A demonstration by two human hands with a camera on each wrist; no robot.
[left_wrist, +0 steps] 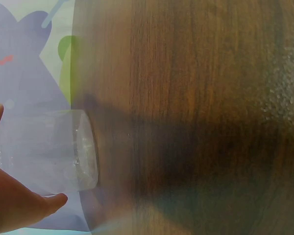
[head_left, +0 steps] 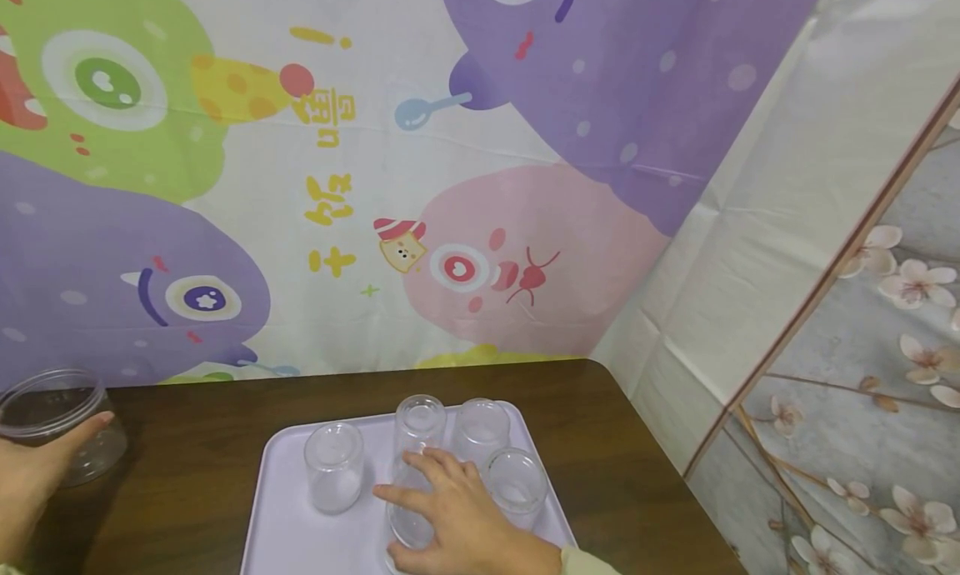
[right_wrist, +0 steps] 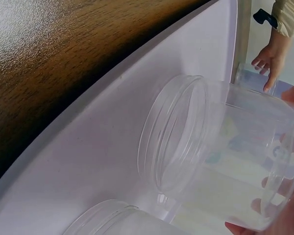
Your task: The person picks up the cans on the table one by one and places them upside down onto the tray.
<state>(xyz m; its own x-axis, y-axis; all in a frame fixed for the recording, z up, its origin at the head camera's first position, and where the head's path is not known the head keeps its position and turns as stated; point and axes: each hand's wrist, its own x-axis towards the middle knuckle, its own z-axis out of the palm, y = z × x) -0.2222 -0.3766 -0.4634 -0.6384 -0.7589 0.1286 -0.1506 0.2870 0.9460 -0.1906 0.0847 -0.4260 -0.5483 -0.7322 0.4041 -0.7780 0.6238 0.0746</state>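
Observation:
At the far left of the table my left hand (head_left: 37, 483) grips a clear plastic jar (head_left: 105, 446), thumb along its near side. The jar's threaded mouth faces up; whether its base touches the table I cannot tell. In the left wrist view its base (left_wrist: 88, 152) shows between thumb and finger. Over the tray, my right hand (head_left: 465, 517) holds another clear jar (right_wrist: 235, 147), fingers spread round its base end. That jar's threaded mouth faces down toward the pale lilac tray (head_left: 288, 517). The hand partly hides it in the head view.
Around the right hand, more clear jars stand on the tray: one at left (head_left: 333, 475), one behind (head_left: 420, 417), and two at right, a far jar (head_left: 482, 429) and a near jar (head_left: 516, 483). A cartoon-printed cloth (head_left: 360, 325) hangs behind the brown table (head_left: 187, 450).

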